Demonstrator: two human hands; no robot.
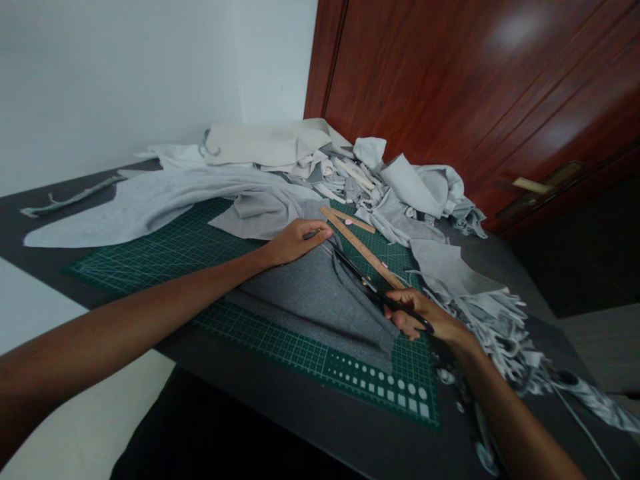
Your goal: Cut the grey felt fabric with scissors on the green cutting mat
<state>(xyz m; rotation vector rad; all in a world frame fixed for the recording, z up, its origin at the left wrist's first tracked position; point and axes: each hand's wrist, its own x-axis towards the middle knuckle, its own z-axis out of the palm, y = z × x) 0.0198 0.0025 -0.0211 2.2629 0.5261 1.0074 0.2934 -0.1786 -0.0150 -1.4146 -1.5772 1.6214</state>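
A dark grey piece of fabric [315, 287] lies on a green cutting mat [280, 337]. At its far edge my left hand [296, 241] pinches the cloth between thumb and fingers. My right hand [413, 312] is wrapped round the handles of black scissors [360, 277], whose blades point toward my left hand along the fabric's right side. A narrow strip of the cloth stands beside the blades. Just beyond the scissors, a wooden ruler [363, 248] lies slanted on the mat. How far the blades are apart is hard to make out.
Pale fabric [165, 193] spreads over the table's left side, with a cream folded cloth [265, 143] at the back. Grey scraps [395, 213] and a heap of cut strips [505, 340] lie at the right. A white wall and a wooden door [425, 80] border the black table.
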